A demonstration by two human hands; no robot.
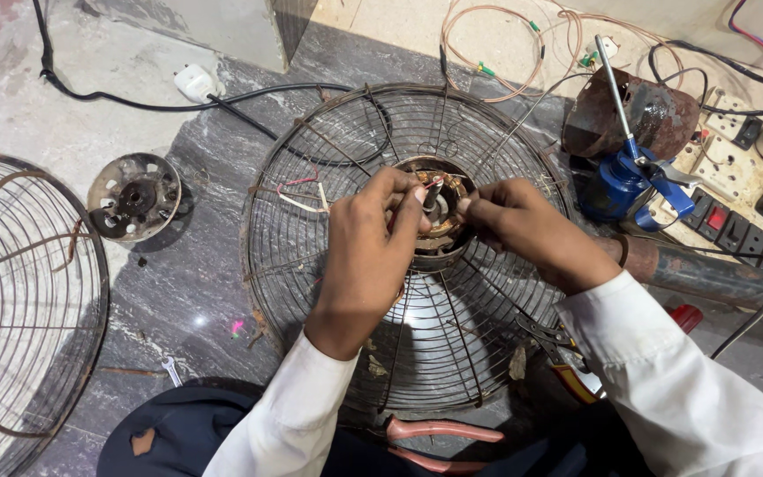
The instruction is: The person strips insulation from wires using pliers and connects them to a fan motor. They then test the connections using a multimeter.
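Note:
A rusty round wire fan guard (346, 159) lies flat on the dark stone floor. A fan motor with copper windings (449, 205) sits at its hub. My left hand (373, 243) reaches over the motor and pinches thin wires at its top. My right hand (523, 225) comes in from the right, fingertips closed on the same wires beside the left fingers. Loose red and white wire ends (304, 193) stick out to the left of the motor. Both arms wear white sleeves.
A second wire guard (19, 300) lies at far left, a round metal motor cover (134, 196) beside it. Red-handled pliers (439, 442) and a small spanner (171, 371) lie near my knees. A blue tool (629, 181), rusty cylinder (633, 115), switch board (735, 221) and cables sit right.

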